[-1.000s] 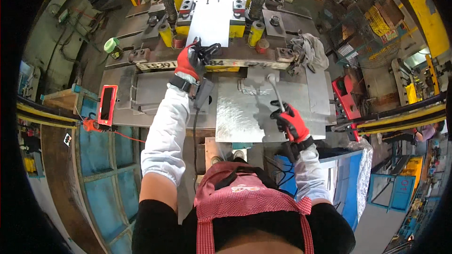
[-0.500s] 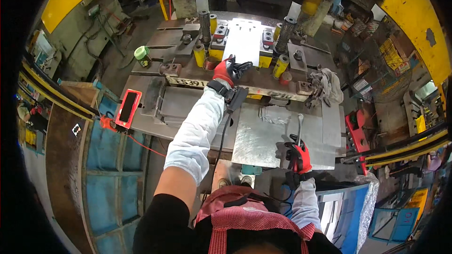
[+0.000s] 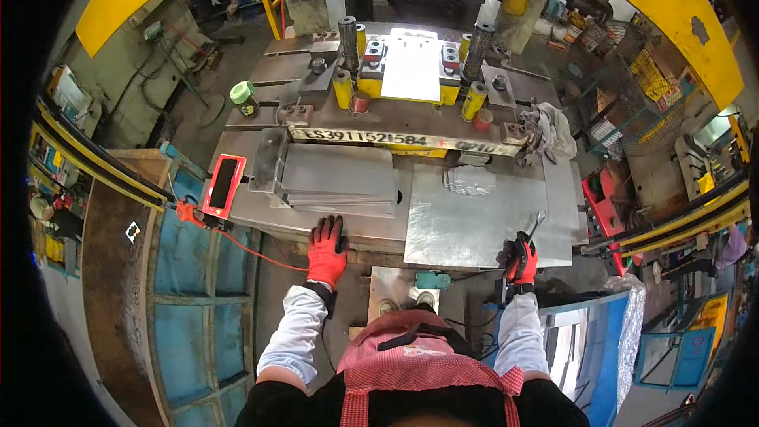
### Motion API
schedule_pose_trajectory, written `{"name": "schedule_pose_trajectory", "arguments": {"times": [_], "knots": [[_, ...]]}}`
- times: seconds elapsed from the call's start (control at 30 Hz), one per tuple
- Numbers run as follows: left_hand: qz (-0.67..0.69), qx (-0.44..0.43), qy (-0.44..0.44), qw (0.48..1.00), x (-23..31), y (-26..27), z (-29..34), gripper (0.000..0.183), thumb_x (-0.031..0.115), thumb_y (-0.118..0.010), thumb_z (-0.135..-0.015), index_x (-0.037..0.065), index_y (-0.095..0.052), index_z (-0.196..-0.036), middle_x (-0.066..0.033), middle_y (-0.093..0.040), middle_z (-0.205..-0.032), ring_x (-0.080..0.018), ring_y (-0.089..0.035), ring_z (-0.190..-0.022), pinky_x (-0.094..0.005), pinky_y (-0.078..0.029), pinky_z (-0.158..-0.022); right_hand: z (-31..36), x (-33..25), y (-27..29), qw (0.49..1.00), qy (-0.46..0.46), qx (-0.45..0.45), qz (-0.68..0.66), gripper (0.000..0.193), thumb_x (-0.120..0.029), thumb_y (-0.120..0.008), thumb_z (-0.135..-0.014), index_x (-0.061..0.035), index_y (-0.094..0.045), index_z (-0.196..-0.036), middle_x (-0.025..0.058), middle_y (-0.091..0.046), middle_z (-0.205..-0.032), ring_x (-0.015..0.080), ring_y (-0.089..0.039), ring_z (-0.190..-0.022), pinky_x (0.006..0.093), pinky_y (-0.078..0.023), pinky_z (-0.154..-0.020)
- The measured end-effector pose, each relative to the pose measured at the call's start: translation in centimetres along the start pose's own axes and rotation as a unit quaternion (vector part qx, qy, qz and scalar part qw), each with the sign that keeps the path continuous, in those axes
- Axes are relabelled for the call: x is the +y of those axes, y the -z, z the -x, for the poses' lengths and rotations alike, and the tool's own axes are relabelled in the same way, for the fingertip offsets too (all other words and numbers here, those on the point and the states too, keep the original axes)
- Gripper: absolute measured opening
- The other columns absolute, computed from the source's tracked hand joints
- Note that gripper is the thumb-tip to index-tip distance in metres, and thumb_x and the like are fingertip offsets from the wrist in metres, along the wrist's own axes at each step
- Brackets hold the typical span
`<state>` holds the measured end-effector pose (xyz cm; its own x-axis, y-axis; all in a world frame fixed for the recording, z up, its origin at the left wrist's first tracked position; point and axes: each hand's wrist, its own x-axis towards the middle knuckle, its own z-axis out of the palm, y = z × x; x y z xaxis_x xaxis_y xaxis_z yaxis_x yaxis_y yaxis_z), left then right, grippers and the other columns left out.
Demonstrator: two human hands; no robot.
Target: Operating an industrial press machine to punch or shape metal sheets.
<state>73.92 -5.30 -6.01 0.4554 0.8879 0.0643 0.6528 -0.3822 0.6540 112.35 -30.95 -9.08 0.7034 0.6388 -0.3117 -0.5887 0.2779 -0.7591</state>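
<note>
My left hand, in a red and black glove, rests with fingers stretched out at the front edge of the metal table. Just beyond it lies a stack of flat grey metal sheets. My right hand, gloved the same way, is closed around a slim metal tool whose tip sticks out above the fingers; its exact kind is unclear. That hand is over the front right part of a large bare metal plate. A bright metal sheet lies on the die at the back, apart from both hands.
Yellow posts and dark guide pillars flank the die. Small metal pieces lie on the plate. A grey rag sits at the right, a red-framed dark panel at the left. A green-lidded jar stands farther back.
My left hand has come back from the sheet on the die to the table's front edge. My right hand has shifted slightly right, and its tool now leans right.
</note>
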Motion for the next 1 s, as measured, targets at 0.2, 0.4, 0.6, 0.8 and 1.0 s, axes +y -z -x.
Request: {"name": "schedule_pose_trajectory", "arguments": {"times": [0.2,0.4,0.6,0.8,1.0], "knots": [[-0.266,-0.052,-0.074,0.96,-3.2,-1.3,-0.7,0.058,0.025,-0.051,-0.078,0.02,-0.035,-0.134,-0.0088,-0.023,-0.144,-0.0284,-0.015,-0.134,-0.0484,-0.007,-0.108,-1.7,0.7,2.7,0.998,-0.032,-0.004,-0.046,0.028,-0.021,-0.055,-0.085,-0.0147,-0.046,-0.111,0.0122,-0.057,-0.071,0.0224,-0.05,-0.046,0.0341,-0.04,-0.039],[-0.27,-0.088,-0.048,0.957,-3.5,-0.8,-0.7,0.057,0.025,-0.05,-0.079,0.021,-0.035,-0.133,-0.0085,-0.026,-0.143,-0.0286,-0.017,-0.134,-0.0473,-0.009,-0.108,-0.7,0.3,1.0,1.0,-0.019,-0.005,-0.022,0.026,-0.022,-0.054,-0.085,-0.015,-0.046,-0.109,0.0101,-0.055,-0.068,0.0214,-0.049,-0.045,0.0334,-0.04,-0.039],[-0.253,-0.029,-0.094,0.963,-4.0,-1.2,-0.6,0.055,0.024,-0.055,-0.076,0.02,-0.041,-0.128,-0.0093,-0.033,-0.139,-0.03,-0.026,-0.13,-0.0499,-0.012,-0.107,-0.5,0.4,0.9,0.997,-0.019,-0.051,-0.05,0.024,-0.02,-0.054,-0.084,-0.0154,-0.045,-0.106,0.0091,-0.052,-0.066,0.0202,-0.046,-0.044,0.0344,-0.039,-0.039],[-0.258,-0.069,-0.069,0.961,-3.4,-0.7,-0.8,0.056,0.023,-0.046,-0.081,0.02,-0.032,-0.135,-0.0102,-0.029,-0.141,-0.0296,-0.018,-0.133,-0.0481,-0.009,-0.107,-0.8,0.3,0.7,0.998,-0.028,-0.008,-0.05,0.023,-0.021,-0.055,-0.084,-0.0167,-0.045,-0.104,0.0108,-0.053,-0.068,0.0217,-0.047,-0.045,0.035,-0.039,-0.038],[-0.254,-0.032,-0.084,0.963,-4.0,-1.4,-0.8,0.054,0.022,-0.052,-0.077,0.02,-0.039,-0.13,-0.0087,-0.034,-0.138,-0.0309,-0.026,-0.13,-0.0495,-0.014,-0.106,-0.4,-0.1,0.1,0.999,-0.022,0.042,-0.016,0.022,-0.021,-0.056,-0.083,-0.0168,-0.045,-0.102,0.011,-0.054,-0.068,0.023,-0.048,-0.045,0.035,-0.039,-0.038]]}}
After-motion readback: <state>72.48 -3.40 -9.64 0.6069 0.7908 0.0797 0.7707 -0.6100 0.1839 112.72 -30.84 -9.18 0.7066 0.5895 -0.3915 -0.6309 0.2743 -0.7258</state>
